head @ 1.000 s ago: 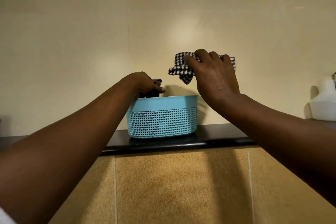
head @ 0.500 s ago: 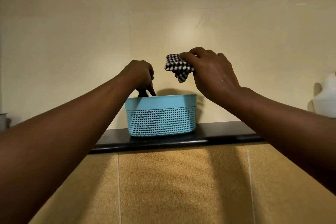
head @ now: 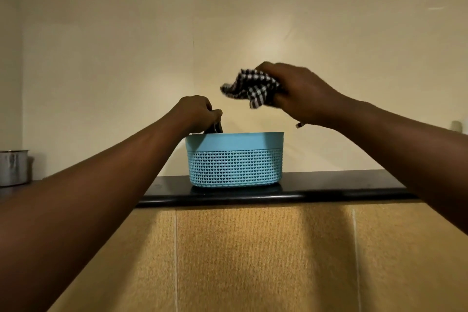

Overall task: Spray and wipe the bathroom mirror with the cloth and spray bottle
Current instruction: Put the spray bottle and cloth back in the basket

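Note:
A light blue perforated basket [head: 234, 162] stands on a black shelf [head: 329, 185] against a cream wall. My right hand [head: 301, 94] is above the basket's right side, closed on a crumpled black-and-white checked cloth [head: 249, 87] that hangs out to the left. At the basket's left rim, my left hand [head: 196, 113] is closed around the dark top of the spray bottle [head: 215, 128]. The bottle's body is hidden inside the basket. No mirror is in view.
A metal pot [head: 12, 167] sits at the far left on the shelf level. A pale object [head: 455, 125] shows at the right edge behind my right arm. Textured tan tiles [head: 253, 261] cover the wall below the shelf.
My right hand has shifted the cloth slightly, keeping it above the basket. My left hand stays at the basket's left rim on the bottle's dark top. The view has panned left, revealing the pot.

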Demonstrator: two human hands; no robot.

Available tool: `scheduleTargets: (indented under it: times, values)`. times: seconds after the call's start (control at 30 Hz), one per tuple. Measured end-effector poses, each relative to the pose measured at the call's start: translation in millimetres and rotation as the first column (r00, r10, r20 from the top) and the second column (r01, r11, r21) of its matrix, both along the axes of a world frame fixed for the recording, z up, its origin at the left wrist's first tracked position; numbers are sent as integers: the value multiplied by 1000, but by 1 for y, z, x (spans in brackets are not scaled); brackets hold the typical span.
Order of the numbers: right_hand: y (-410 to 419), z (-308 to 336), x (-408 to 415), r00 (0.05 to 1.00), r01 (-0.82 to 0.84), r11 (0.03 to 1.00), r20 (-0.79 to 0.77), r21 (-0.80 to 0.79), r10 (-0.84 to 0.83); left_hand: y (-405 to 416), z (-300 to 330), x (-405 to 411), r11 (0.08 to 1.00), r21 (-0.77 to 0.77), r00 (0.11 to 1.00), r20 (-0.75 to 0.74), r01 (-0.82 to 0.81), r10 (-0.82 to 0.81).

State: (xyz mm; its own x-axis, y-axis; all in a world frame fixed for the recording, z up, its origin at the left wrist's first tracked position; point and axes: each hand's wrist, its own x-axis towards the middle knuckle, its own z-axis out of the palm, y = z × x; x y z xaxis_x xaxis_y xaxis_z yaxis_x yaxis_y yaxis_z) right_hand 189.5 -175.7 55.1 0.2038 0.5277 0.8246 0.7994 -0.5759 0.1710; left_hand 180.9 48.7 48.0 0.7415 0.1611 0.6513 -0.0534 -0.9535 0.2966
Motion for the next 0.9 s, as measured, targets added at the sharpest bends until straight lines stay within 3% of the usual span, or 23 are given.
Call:
scheduleTargets:
  times: [0.07, 0.13, 0.2, 0.37, 0.47, 0.57, 0.7, 0.77, 0.9]
  values:
    - [2, -9, 4, 990, 33, 971, -122, -235, -63, 3, -3, -1, 1000, 10, 999, 32, -22, 22]
    - [2, -20, 9, 924, -26, 905, -356, -426, -141, 5, -6, -2, 999, 15, 996, 72, -44, 43]
    - [2, -25, 10, 791, -159, 889, -595, -429, -146, 7, -10, -6, 999, 13, 995, 92, -44, 43]
    - [2, -21, 9, 630, -261, 901, -768, -347, -113, 11, -17, -12, 999, 4, 997, 63, -47, 46]
    - [4, -23, 8, 657, -216, 939, -751, -269, -64, 10, -21, -16, 998, 18, 998, 49, -52, 51]
    - [7, -20, 6, 896, 17, 949, -416, -315, -154, 9, -24, -18, 999, 5, 999, 35, -34, 33]
    - [16, -18, 9, 975, 98, 983, -184, -157, -127, 10, -24, -17, 999, -45, 1000, 10, 2, -2]
    - [20, -20, 12, 980, 83, 989, -172, -126, -104, 15, -24, -16, 993, -110, 999, 25, 41, -39]
    - [18, -20, 10, 949, -46, 987, -314, -155, -5, 23, -27, -12, 970, -211, 993, 41, 116, -110]
